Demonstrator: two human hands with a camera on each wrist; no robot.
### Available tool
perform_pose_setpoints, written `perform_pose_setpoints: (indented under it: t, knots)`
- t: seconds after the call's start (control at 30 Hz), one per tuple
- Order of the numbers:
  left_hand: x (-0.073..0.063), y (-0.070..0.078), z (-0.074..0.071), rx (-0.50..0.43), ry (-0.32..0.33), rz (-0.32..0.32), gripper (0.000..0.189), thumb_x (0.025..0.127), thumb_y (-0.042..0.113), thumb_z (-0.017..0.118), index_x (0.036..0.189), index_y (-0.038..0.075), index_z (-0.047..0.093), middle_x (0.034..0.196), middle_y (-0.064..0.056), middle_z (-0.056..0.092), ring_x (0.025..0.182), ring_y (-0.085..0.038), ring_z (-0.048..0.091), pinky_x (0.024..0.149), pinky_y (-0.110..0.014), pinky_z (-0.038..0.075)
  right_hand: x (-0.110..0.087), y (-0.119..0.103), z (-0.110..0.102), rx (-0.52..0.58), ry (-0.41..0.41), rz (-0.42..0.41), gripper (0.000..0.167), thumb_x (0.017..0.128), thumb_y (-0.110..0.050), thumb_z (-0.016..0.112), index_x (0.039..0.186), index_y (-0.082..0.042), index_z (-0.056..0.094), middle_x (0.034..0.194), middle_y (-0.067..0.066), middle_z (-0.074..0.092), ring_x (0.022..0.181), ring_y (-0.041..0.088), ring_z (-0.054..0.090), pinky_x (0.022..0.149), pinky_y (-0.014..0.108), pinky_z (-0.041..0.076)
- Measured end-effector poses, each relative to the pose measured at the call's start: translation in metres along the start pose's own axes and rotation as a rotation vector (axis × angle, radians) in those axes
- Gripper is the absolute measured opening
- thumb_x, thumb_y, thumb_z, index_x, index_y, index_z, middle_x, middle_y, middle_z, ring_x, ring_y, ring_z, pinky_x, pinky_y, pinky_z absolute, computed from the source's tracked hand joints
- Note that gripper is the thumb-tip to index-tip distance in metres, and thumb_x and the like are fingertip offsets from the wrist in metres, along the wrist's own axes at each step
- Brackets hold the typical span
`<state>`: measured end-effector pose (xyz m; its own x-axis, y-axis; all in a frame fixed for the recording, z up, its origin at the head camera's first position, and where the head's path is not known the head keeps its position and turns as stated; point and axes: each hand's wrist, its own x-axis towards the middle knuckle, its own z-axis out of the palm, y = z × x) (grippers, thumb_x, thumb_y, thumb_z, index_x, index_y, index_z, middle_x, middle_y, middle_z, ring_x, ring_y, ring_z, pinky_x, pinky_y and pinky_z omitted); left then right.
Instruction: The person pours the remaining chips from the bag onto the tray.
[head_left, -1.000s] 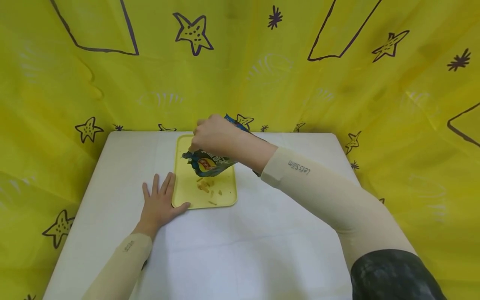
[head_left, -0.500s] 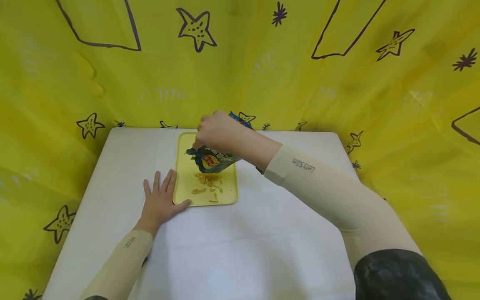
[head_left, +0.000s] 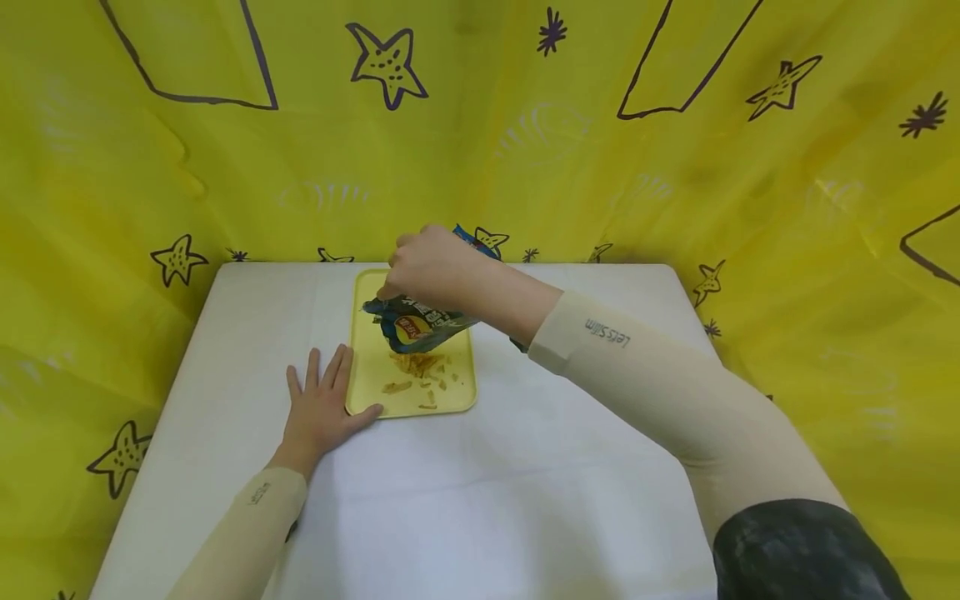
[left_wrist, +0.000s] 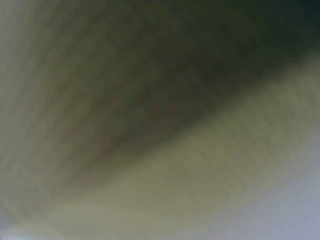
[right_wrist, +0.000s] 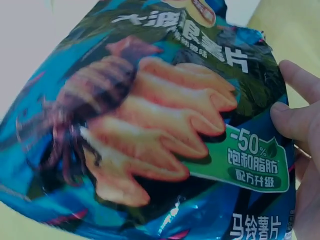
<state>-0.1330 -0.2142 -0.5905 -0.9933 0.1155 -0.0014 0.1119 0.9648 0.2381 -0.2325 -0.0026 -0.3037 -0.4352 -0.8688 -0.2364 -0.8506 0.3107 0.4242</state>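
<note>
A dark blue-green bag of potato chips (head_left: 427, 327), tilted with its mouth low, hangs over a yellow tray (head_left: 366, 392). My right hand (head_left: 431, 265) grips the bag by its edge; in the right wrist view the fingers and thumb of the right hand (right_wrist: 301, 112) pinch the side of the chip bag (right_wrist: 150, 125), whose printed front faces the camera. Broken chips (head_left: 417, 364) lie in a small pile on the tray below the bag. With fingers spread, my left hand (head_left: 318, 412) rests at the tray's near left corner, its thumb along the front rim.
The tray sits toward the back of a white-covered table (head_left: 465, 500). A yellow curtain (head_left: 465, 150) with drawn starfish hangs behind and at both sides. The left wrist view is a blur of sleeve-coloured fabric.
More chip pieces have dropped onto the tray, and the pile under the bag has grown. The right hand shifts slightly with the bag; the left hand keeps its place.
</note>
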Motion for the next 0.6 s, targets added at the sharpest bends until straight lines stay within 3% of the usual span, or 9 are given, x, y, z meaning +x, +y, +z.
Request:
perform_pose_setpoints:
  t: [0.23,0.6]
  knots:
    - [-0.0021,0.0009,-0.0032,-0.007,0.005,0.005,0.114,0.082,0.082,0.048,0.161,0.010,0.010,0.167,-0.012,0.016,0.151,-0.048,0.000,0.112,-0.073,-0.009,0.0000,-0.0015,-0.0007,-0.008,0.005,0.000,0.038,0.100,-0.019,0.062,0.128,-0.044,0.066,0.112,-0.008,0.074,0.094,0.018,0.063,0.073,0.035,0.054]
    - [-0.0021,0.0001,0.0006,-0.002,0.004,0.004,0.114,0.082,0.084,0.046,0.161,0.011,0.009,0.167,-0.012,0.015,0.151,-0.048,-0.002,0.112,-0.072,-0.011,0.0000,-0.0031,0.0010,0.012,-0.007,0.003,0.042,0.097,-0.020,0.066,0.131,-0.045,0.064,0.111,-0.007,0.074,0.096,0.019,0.063,0.077,0.037,0.056]
